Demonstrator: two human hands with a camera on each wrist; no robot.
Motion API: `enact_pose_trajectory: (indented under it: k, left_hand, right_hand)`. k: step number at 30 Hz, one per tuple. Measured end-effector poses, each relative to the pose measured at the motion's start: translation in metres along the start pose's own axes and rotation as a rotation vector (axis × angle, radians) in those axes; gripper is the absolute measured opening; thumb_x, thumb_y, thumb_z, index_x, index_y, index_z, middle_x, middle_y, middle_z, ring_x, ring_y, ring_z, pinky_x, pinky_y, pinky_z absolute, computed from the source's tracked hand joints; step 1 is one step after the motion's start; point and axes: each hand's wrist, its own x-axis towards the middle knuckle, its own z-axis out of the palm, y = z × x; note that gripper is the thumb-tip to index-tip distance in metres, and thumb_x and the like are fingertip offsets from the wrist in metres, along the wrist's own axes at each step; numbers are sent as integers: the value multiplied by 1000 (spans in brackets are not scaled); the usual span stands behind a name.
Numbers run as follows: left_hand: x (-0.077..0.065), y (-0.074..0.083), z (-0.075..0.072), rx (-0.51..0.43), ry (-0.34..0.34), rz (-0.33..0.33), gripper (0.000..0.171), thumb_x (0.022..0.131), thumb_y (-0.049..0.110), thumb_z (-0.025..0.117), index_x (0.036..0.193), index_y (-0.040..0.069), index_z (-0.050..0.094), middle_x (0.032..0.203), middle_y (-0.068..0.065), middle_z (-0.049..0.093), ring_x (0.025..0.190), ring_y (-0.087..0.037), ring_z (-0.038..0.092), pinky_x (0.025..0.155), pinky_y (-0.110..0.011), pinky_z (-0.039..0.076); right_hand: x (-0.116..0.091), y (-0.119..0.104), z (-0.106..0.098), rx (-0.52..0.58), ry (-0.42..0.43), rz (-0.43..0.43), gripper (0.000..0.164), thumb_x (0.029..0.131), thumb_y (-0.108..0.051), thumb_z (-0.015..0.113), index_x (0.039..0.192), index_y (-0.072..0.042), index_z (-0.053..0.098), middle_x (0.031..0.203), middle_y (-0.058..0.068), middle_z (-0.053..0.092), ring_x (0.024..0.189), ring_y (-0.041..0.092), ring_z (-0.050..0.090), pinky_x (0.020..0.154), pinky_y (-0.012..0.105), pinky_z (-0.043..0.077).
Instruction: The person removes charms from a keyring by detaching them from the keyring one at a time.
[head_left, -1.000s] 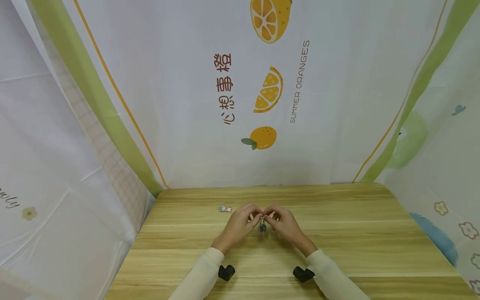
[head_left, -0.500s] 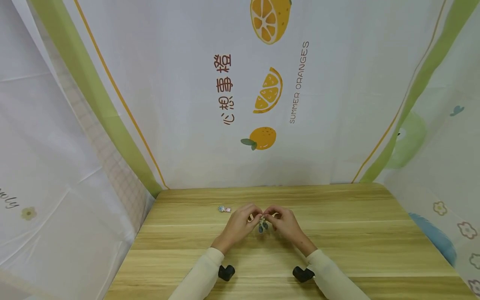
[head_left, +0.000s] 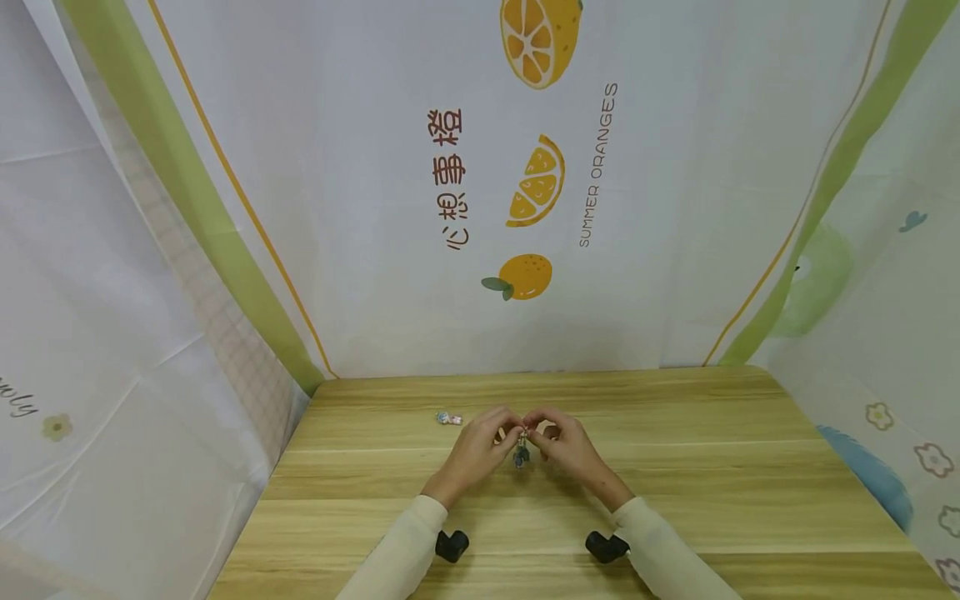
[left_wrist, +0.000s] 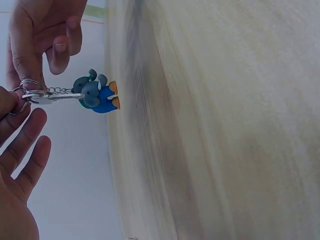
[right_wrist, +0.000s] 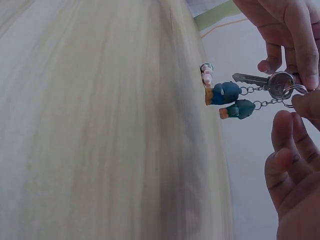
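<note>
My left hand (head_left: 480, 442) and right hand (head_left: 566, 446) meet over the middle of the table, fingertips close together. Between them they pinch small metal key rings (right_wrist: 295, 91); fingers partly cover which ring each holds. From the rings hang a silver key (right_wrist: 250, 79) and two small elephant charms on short chains. One elephant charm (right_wrist: 227, 93) is dressed in blue with orange feet, and the other charm (right_wrist: 239, 109) looks greener. In the left wrist view the two elephant charms (left_wrist: 97, 95) overlap. In the head view the bunch shows as a dark cluster (head_left: 521, 457) below the fingertips.
A small white, pink and blue figurine (head_left: 449, 418) lies on the wooden table (head_left: 675, 483), behind and left of my left hand. Printed cloths (head_left: 375, 208) hang round the back and sides. Black camera mounts (head_left: 452, 546) sit at both wrists.
The hanging charms have swung apart and come back together. My right fingertips have shifted slightly to the left. My left hand has barely moved, and both hands keep pinching the key rings.
</note>
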Motion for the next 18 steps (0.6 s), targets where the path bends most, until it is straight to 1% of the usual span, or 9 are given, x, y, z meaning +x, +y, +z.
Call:
enact_pose_trajectory:
  k: [3,8,14,18]
  left_hand:
    - [0,0,0,-3,-4,-12,7,106,14,67,108,14,74,102,2,73,89,-8,67,76,-23,58]
    - [0,0,-1,-23,-15,-34,6,106,15,68,109,14,73,101,2,73,88,-7,66,76,-23,58]
    - [-2,0,-1,-28,-29,-48,7,106,16,68,109,15,74,100,3,73,86,-7,65,76,-23,58]
    - [-2,1,-2,-23,-30,-47,7,106,16,68,108,15,74,100,3,73,86,-7,65,77,-23,57]
  right_hand:
    - [0,1,0,-4,2,-36,10,103,-9,71,112,-8,73,108,16,68,55,17,56,53,25,51]
    - [-1,3,0,-10,8,-37,7,102,-8,72,109,-9,74,106,14,70,55,9,54,52,25,51]
    - [-2,2,0,-39,3,-28,7,103,-8,71,109,-10,74,104,13,71,55,8,54,52,26,52]
    - [-2,-1,1,-54,11,0,6,103,-9,71,107,-11,75,103,10,72,55,9,54,53,26,52]
